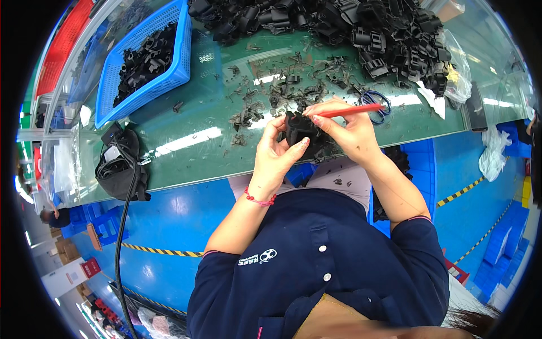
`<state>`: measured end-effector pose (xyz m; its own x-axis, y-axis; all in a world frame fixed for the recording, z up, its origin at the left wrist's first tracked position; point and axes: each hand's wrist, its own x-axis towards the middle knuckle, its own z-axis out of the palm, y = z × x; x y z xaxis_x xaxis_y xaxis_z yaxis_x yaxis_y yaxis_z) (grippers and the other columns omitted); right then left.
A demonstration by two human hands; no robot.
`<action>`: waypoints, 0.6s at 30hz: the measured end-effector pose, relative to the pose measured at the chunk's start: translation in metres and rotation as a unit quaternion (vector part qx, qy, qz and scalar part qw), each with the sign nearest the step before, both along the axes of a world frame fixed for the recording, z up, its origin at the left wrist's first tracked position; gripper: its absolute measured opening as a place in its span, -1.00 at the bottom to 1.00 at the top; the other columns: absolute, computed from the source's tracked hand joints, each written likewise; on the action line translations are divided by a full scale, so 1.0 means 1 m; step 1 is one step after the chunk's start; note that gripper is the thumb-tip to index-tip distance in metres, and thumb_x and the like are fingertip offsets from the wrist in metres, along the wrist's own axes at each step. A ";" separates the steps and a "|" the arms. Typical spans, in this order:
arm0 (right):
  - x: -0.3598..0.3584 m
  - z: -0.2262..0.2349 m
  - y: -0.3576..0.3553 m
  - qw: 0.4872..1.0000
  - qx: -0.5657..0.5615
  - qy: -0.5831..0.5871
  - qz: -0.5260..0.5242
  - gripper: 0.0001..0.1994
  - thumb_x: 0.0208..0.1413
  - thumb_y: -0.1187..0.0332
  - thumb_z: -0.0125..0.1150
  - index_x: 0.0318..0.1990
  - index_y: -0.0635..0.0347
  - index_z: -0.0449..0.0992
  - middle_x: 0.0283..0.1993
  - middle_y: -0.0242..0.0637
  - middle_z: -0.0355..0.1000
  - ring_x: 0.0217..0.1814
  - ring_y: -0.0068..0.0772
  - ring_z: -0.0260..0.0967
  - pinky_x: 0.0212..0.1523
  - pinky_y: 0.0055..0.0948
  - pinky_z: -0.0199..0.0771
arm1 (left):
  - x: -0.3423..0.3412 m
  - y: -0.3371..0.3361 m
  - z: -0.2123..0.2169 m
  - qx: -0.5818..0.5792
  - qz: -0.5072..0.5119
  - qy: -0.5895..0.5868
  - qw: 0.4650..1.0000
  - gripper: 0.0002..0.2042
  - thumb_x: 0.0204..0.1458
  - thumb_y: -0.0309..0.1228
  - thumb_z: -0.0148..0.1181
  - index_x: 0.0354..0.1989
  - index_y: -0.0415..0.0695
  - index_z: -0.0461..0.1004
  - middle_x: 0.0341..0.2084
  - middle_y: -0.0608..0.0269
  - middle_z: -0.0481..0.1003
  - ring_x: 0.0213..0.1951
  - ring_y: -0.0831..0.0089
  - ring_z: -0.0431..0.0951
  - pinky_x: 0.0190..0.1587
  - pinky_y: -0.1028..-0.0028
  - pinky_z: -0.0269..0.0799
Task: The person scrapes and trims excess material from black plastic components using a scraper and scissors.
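Note:
Near the front edge of the green table, my left hand (276, 153) grips a black molded plastic part (299, 129) between thumb and fingers. My right hand (351, 131) is closed around a slim red-handled tool (351, 110), held like a pen. Its tip end meets the upper side of the black part, though my fingers hide the tip itself. Small black plastic scraps (282, 90) lie scattered just beyond both hands. Blue-handled scissors (386, 108) rest on the table right beside the red tool.
A large heap of black plastic parts (389, 39) covers the far side. At left stand a blue basket (180, 62) of black parts and a black pouch (119, 164) with a cable (119, 248). Clear plastic bags (460, 68) lie at right. A blue bin (419, 169) stands below the table edge.

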<state>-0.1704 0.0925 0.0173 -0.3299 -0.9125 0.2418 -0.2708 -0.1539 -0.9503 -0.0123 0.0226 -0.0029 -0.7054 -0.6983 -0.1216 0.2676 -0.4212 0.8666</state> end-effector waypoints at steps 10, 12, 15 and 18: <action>-0.050 -0.003 -0.008 0.944 -0.191 0.186 -0.196 -0.88 0.00 0.59 0.09 -0.28 0.30 0.46 -0.33 -0.26 0.47 -0.32 -0.37 0.45 -0.12 -0.42 0.40 | 0.010 -0.007 -0.006 0.037 0.004 -0.017 0.999 -0.64 0.03 -0.53 0.11 0.03 -0.09 0.24 -0.06 0.30 0.32 -0.06 0.46 0.40 -0.05 0.42 0.39; -0.064 0.002 -0.008 0.950 -0.191 0.019 -0.248 -0.90 0.09 0.54 0.07 -0.25 0.32 0.47 -0.31 -0.23 0.48 -0.31 -0.44 0.45 -0.15 -0.53 0.40 | 0.014 -0.010 -0.013 0.041 0.015 -0.019 0.999 -0.63 0.03 -0.54 0.11 0.03 -0.10 0.23 -0.06 0.29 0.32 -0.05 0.45 0.40 -0.04 0.40 0.39; -0.060 0.004 -0.011 0.967 -0.168 0.005 -0.190 -0.89 0.08 0.47 0.12 -0.26 0.28 0.51 -0.16 -0.19 0.45 -0.17 -0.43 0.41 -0.08 -0.50 0.36 | 0.014 -0.011 -0.014 0.037 0.026 -0.024 0.999 -0.63 0.03 -0.54 0.10 0.03 -0.11 0.23 -0.05 0.28 0.33 -0.04 0.44 0.39 -0.03 0.38 0.38; -0.031 0.000 -0.009 0.996 -0.067 -0.025 -0.058 -0.89 0.00 0.42 0.20 -0.31 0.23 0.55 -0.17 -0.21 0.45 -0.08 -0.41 0.36 -0.02 -0.41 0.31 | 0.011 -0.010 -0.009 0.036 0.023 -0.030 0.999 -0.63 0.03 -0.53 0.11 0.03 -0.10 0.23 -0.05 0.27 0.33 -0.05 0.44 0.39 -0.04 0.38 0.38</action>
